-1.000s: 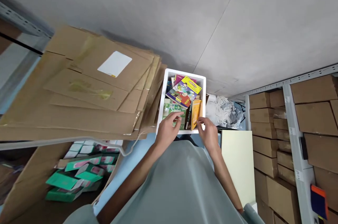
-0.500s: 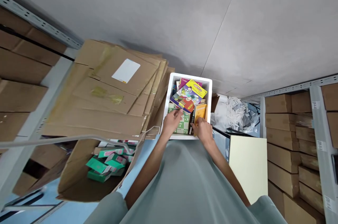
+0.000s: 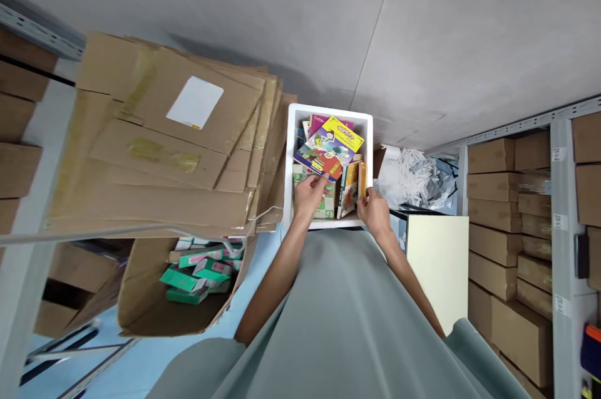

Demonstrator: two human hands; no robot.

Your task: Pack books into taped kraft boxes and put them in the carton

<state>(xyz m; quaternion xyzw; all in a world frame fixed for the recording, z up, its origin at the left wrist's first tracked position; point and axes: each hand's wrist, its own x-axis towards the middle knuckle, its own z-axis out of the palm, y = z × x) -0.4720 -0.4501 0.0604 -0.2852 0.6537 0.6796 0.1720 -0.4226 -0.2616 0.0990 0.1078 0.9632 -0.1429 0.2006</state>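
A white foam box [image 3: 369,155] stands in front of me, packed with books. On top lies a purple and yellow comic booklet [image 3: 331,148], tilted, its lower edge at the closed fingers of my left hand [image 3: 308,195]. My right hand [image 3: 374,208] pinches an orange book [image 3: 362,178], standing on edge by the box's right wall. Between them leans an illustrated book [image 3: 348,189] with a dark spine. A green and white patterned book [image 3: 325,202] lies partly under my left hand. Behind the booklet a magenta cover [image 3: 317,123] shows.
Flattened cardboard [image 3: 159,155] is stacked at the left. Below it an open carton [image 3: 150,299] holds green small boxes [image 3: 188,280]. At right are a bag of shredded paper [image 3: 413,180], a cream panel [image 3: 441,267] and shelves of brown cartons [image 3: 493,223].
The orange book has been turned from lying face up to standing on edge at the right, uncovering the illustrated book. My right hand moved right; the camera view has shifted.
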